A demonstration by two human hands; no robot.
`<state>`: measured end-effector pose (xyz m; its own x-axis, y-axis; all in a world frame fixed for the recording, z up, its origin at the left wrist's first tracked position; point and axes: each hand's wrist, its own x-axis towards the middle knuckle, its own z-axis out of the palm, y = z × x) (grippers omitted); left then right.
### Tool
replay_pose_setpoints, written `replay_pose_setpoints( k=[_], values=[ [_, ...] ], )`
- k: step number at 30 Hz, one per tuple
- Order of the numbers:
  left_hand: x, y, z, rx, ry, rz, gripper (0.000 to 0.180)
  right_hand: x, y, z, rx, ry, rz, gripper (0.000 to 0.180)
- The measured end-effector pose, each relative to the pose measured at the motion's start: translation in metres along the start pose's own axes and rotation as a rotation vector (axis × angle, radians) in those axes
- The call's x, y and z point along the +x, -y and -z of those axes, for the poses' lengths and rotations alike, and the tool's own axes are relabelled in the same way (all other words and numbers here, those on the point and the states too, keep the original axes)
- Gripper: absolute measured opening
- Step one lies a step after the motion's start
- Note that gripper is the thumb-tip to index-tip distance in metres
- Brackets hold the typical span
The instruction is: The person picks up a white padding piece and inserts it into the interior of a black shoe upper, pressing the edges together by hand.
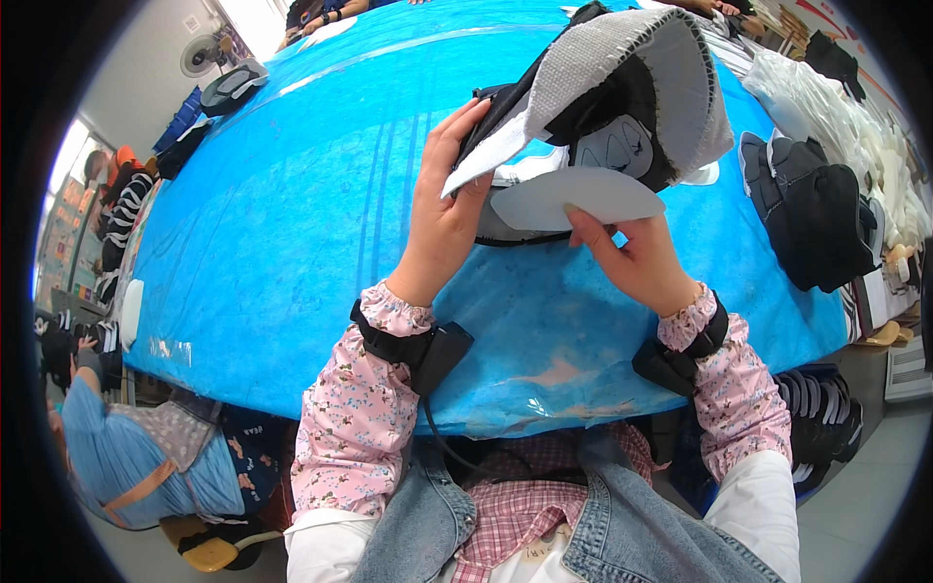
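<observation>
Above the table, my left hand [444,209] grips the left edge of a black-and-white shoe upper [637,92], fingers behind and thumb in front. The upper is tilted, with a coarse white woven bottom, dark overcast stitching along its edge and a black inside. My right hand [637,257] pinches a smooth white crescent-shaped stiffener [578,197], thumb on the near face and fingers behind. The stiffener lies across the near opening of the upper, its left end close to my left thumb. Whether that end is tucked inside, I cannot tell.
A blue-covered table [292,243] spreads ahead. Black uppers [807,209] are piled at its right edge beside white plastic wrapping [826,107]. Another grey-black upper [235,87] lies far left. A person in blue [155,457] is at the lower left; other people's hands show at the far edge.
</observation>
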<state>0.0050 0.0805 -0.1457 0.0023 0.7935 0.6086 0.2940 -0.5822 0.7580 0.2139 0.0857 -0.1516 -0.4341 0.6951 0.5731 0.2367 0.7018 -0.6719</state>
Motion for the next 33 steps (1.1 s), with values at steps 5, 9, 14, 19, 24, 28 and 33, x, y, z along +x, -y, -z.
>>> replay_pose_setpoints(
  k=[5,9,14,19,24,28,33],
  values=[
    [0.0,-0.001,0.0,0.008,0.001,0.012,0.042,0.0,0.005,0.005,-0.059,-0.021,0.066,0.014],
    [0.0,-0.002,0.0,0.004,0.001,0.001,0.042,0.001,0.008,0.005,-0.014,-0.094,0.109,0.015],
    [0.0,-0.001,-0.001,0.007,0.002,-0.003,0.042,0.001,0.007,0.007,-0.035,-0.108,0.142,0.013],
    [0.001,-0.001,0.0,0.001,-0.005,-0.017,0.042,0.002,0.008,0.009,-0.056,-0.142,0.179,0.011],
    [0.001,0.001,-0.001,0.022,-0.005,-0.025,0.042,0.003,0.008,0.012,-0.158,-0.143,0.165,0.01],
    [0.001,-0.001,-0.003,0.029,-0.002,-0.012,0.041,0.003,0.009,0.014,-0.14,-0.206,0.143,0.015],
    [0.0,-0.003,-0.001,0.032,-0.005,-0.004,0.04,0.004,0.016,0.023,-0.239,-0.239,0.279,0.014]
  ],
)
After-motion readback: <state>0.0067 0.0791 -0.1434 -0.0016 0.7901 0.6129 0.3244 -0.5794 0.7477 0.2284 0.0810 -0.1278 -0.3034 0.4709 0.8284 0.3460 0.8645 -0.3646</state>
